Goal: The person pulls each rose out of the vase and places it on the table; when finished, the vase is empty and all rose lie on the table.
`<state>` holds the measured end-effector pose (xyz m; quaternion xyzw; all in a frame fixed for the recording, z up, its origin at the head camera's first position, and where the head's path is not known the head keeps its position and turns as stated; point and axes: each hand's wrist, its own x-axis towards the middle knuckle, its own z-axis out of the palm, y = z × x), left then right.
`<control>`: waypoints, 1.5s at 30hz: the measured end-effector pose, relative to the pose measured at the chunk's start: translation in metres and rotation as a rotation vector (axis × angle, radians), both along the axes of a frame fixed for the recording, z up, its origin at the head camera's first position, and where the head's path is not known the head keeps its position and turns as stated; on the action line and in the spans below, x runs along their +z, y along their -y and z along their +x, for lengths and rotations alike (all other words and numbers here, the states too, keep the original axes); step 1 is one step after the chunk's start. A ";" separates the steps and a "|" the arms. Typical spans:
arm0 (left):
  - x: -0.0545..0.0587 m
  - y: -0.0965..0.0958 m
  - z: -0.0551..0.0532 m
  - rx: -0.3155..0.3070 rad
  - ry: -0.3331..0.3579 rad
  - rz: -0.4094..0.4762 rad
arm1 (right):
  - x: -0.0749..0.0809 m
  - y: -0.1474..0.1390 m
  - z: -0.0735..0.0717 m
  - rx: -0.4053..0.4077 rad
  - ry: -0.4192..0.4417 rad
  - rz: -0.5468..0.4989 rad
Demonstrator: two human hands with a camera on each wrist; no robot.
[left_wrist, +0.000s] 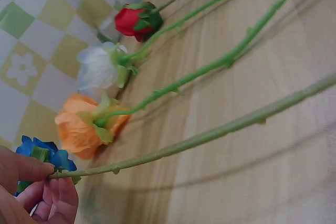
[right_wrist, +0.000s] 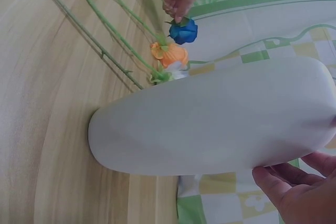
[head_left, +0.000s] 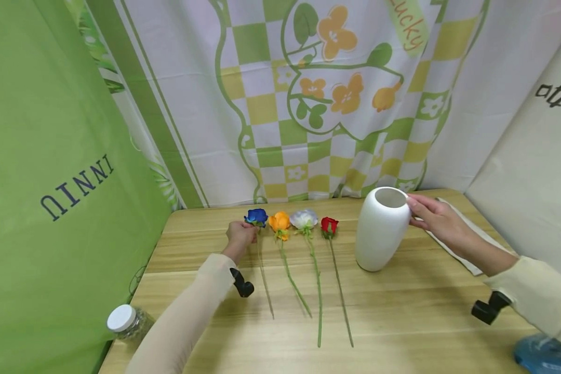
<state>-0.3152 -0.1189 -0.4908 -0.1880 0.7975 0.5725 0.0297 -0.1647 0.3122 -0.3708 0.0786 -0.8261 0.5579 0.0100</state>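
My left hand (head_left: 241, 238) pinches the stem of a blue rose (head_left: 256, 217) just under its bloom, as the left wrist view also shows. Beside it on the table lie an orange flower (head_left: 279, 222), a pale white-lilac flower (head_left: 304, 220) and a red rose (head_left: 329, 226), their stems pointing toward me. A tall white vase (head_left: 378, 234) stands to the right of them, its mouth facing up. My right hand (head_left: 441, 222) holds the vase near its rim from the right side. In the right wrist view the thumb (right_wrist: 270, 184) rests against the vase wall; some fingers are partly hidden.
A jar with a white lid (head_left: 121, 318) stands at the table's left edge. Behind my right hand lies a white cloth or sheet (head_left: 467, 234). Something blue and see-through (head_left: 544, 356) is at the lower right. A patterned curtain (head_left: 308, 150) hangs behind the wooden table (head_left: 388, 322).
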 end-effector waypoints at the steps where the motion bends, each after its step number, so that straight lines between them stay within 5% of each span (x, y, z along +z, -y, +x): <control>1: -0.002 0.000 0.001 -0.005 0.003 0.000 | 0.000 0.000 0.000 0.000 0.002 0.001; 19: -0.022 0.001 0.011 0.008 -0.006 0.154 | 0.002 -0.001 0.003 -0.007 0.016 0.028; 34: -0.022 0.002 0.018 -0.030 0.026 0.060 | 0.000 -0.005 0.002 0.011 0.012 0.012; 45: -0.017 0.006 0.036 -0.117 0.010 -0.043 | -0.002 -0.009 0.003 0.013 0.000 0.022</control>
